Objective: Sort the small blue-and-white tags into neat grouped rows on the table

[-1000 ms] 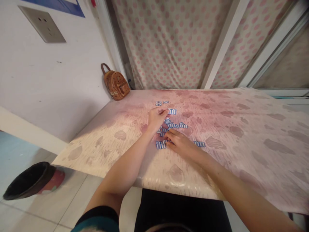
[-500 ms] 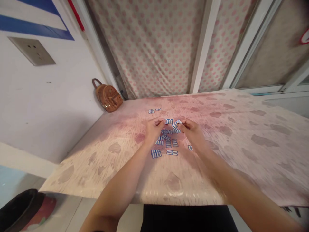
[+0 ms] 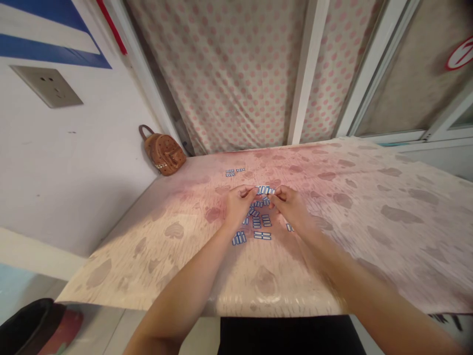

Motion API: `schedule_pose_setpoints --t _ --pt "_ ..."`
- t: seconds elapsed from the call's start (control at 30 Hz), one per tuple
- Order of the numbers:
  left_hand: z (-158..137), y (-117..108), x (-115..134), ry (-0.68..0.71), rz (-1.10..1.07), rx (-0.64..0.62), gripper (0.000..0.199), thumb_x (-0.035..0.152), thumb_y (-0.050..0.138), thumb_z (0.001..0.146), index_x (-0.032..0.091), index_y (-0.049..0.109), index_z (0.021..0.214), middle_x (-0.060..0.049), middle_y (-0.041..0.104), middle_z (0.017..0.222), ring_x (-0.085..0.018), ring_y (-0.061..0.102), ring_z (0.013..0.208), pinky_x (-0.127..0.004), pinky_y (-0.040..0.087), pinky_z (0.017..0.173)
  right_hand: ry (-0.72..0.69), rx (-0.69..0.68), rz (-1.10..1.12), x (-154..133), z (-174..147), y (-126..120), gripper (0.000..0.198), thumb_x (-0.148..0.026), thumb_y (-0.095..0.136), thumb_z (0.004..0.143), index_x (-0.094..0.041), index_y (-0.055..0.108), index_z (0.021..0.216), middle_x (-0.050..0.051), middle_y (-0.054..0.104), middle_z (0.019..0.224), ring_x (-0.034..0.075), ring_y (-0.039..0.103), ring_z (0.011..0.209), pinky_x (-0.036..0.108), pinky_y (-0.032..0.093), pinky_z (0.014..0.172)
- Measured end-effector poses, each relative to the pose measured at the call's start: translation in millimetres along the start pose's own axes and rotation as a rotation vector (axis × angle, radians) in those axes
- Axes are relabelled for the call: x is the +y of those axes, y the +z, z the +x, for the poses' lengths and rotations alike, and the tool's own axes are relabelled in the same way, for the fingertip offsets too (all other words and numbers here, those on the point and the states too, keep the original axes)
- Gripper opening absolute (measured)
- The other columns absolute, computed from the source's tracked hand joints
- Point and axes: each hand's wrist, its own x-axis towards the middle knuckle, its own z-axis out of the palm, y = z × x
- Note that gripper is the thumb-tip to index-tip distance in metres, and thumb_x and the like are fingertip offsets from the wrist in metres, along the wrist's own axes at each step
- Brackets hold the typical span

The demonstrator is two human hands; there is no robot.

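Observation:
My left hand (image 3: 237,206) is closed in a pinch at the left end of a row of small blue-edged white label pieces (image 3: 264,190). On the right end of that row, my right hand (image 3: 292,206) is pinched too. The pieces span the narrow gap between my fingertips; whether they are one strip or two cannot be made out. Under and in front of my hands lie several more of these blue-and-white pieces (image 3: 262,235), scattered and partly overlapping. My fingers and wrists hide some of them.
A patterned tablecloth (image 3: 266,281) covers the table. Farther back lies a small group of similar pieces (image 3: 229,173). A brown mini backpack (image 3: 165,154) stands at the far left corner against the wall. A dark-rimmed bin (image 3: 40,325) is on the floor at lower left.
My hands have drawn closer together. The tilted piece in my right hand has come against the one in my left, and they now form one row.

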Motion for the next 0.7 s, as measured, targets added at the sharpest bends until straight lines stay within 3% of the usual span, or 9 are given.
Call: schedule_pose_setpoints --t 0.27,0.7 --pt "0.0 0.9 -2.9 0.034 -0.028 -0.069 0.009 0.024 0.068 0.084 0.017 0.074 0.086 -0.005 0.077 0.084 -0.019 0.074 0.078 -0.026 0.056 0.069 -0.073 -0.002 -0.155 2.1 0.1 -1.7 0.017 -0.035 0.056 0.083 -0.022 0.052 0.073 -0.003 0.062 0.058 0.016 0.058 0.055 0.028 0.038 0.058" --pt "-0.8 1.1 -2.9 0.007 -0.040 -0.113 0.013 0.027 0.072 0.081 0.015 0.074 0.085 -0.006 0.077 0.084 -0.020 0.075 0.080 -0.025 0.055 0.068 -0.107 -0.029 -0.284 2.5 1.1 -3.4 0.018 -0.033 0.054 0.085 -0.022 0.050 0.071 -0.003 0.058 0.056 0.015 0.052 0.052 0.027 0.033 0.055"
